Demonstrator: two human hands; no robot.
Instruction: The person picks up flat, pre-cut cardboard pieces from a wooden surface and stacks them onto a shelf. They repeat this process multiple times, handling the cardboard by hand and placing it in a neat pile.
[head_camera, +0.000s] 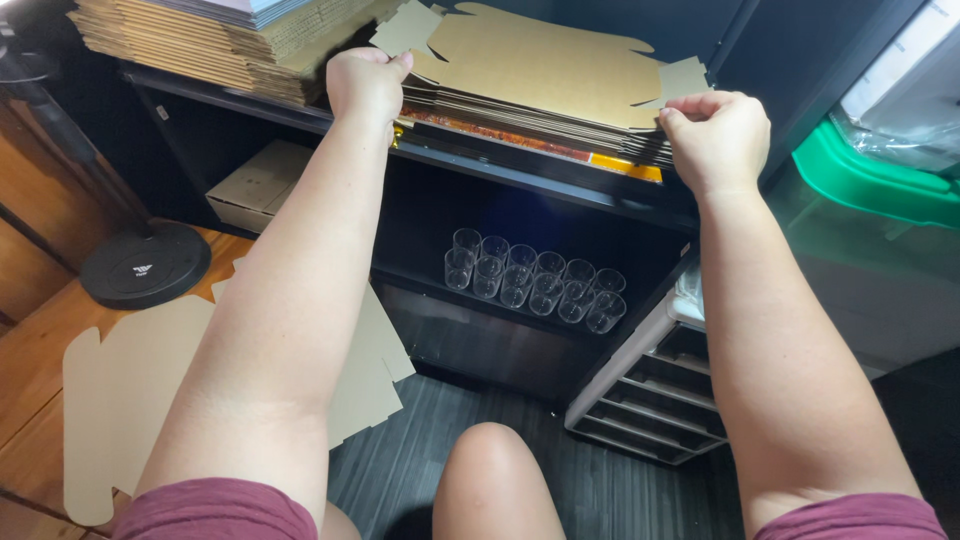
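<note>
Gripping the stack of flat brown die-cut cardboard sheets (545, 75) at the black shelf's (520, 170) front edge — left hand (367, 83) and right hand (716, 137) are both pinching its ends.

My two hands, left (367, 82) and right (716, 138), two stacks of flat cardboard blanks (545, 85), one loose blank (130, 400) on the floor, clear plastic cups (530, 280), roughly thirteen, one drawer unit (655, 385), one closed carton (262, 185), one round black stand base (146, 264).

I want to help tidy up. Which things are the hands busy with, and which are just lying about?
In use:
left hand
right hand
stack of flat cardboard box blanks on the shelf

Just lying about:
clear plastic cups
cardboard blank on the wooden table
round black stand base
drawer unit
</note>
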